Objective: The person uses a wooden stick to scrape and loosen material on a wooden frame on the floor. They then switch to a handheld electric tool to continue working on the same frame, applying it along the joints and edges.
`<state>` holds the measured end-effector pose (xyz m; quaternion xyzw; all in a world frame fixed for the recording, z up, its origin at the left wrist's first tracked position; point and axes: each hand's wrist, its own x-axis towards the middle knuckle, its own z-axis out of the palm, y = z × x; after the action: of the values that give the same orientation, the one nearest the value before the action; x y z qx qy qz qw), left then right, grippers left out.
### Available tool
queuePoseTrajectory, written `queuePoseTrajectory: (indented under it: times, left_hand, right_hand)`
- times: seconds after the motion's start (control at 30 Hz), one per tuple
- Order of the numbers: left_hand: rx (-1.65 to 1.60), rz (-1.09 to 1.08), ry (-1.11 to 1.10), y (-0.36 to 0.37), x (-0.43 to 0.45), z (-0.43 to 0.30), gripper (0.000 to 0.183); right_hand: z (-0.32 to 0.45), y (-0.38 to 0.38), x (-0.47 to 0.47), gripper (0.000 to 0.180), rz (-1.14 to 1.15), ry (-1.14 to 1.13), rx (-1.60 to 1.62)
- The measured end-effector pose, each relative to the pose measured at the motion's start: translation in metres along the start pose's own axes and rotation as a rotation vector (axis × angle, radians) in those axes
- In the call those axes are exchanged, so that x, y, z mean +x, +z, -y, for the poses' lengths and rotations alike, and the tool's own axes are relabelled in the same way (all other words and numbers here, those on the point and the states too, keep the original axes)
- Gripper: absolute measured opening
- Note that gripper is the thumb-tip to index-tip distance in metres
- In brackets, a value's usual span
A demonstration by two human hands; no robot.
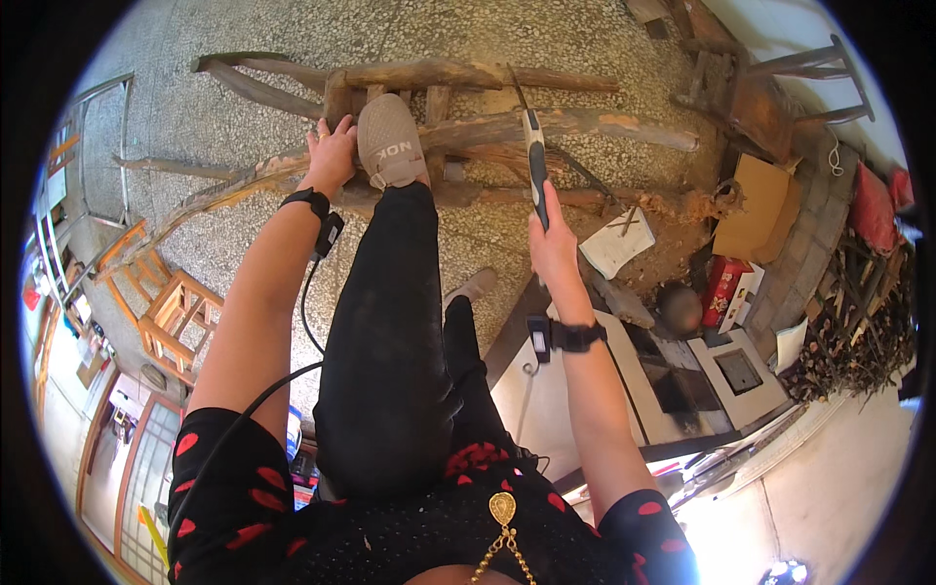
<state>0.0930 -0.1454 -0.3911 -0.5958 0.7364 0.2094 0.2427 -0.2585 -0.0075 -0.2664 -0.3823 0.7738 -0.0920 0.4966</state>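
My right hand (554, 245) is shut on the black and light grey handle of a handsaw (536, 153). The saw's narrow blade points away from me, across a long, bent wooden branch (607, 124); whether its teeth touch the wood I cannot tell. My left hand (333, 156) presses on the branch beside a wooden sawhorse-like frame (417, 73), its fingers spread near an upright post. My foot in a beige shoe (393, 139) rests on the branch, just right of my left hand. Both wrists wear black straps with small devices.
A wooden chair (172, 314) stands at left, with another chair (764, 102) at upper right. Right of the saw lie papers (618, 243), a cardboard piece (753, 208) and a red box (724, 292). A tiled stove (673, 380) and a firewood pile (848, 336) are at lower right.
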Motion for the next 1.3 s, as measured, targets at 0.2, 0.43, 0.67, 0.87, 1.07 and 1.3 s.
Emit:
queuePoseTrajectory:
  times: [0.2,0.43,0.67,0.87,1.07,1.3]
  left_hand:
    - [0.031,0.001,-0.004,0.002,0.002,0.000,0.067]
    - [0.023,0.010,-0.010,0.001,0.001,0.001,0.067]
    - [0.041,0.021,-0.004,-0.001,0.002,-0.001,0.064]
    - [0.027,-0.007,0.006,0.004,0.001,0.001,0.066]
    - [0.020,-0.041,0.020,0.001,0.000,0.000,0.066]
    - [0.034,0.025,0.001,-0.005,0.001,-0.002,0.068]
  right_hand:
    - [-0.011,-0.036,-0.134,0.059,-0.025,0.055,-0.049]
    - [0.012,-0.003,-0.008,0.055,0.006,0.040,-0.062]
    - [-0.024,-0.025,-0.137,0.061,-0.053,-0.012,-0.059]
    - [-0.010,-0.001,-0.021,0.058,-0.050,-0.054,-0.071]
    - [-0.025,-0.010,-0.092,0.061,-0.072,-0.057,-0.061]
    - [-0.019,-0.008,-0.058,0.057,-0.058,-0.045,-0.032]
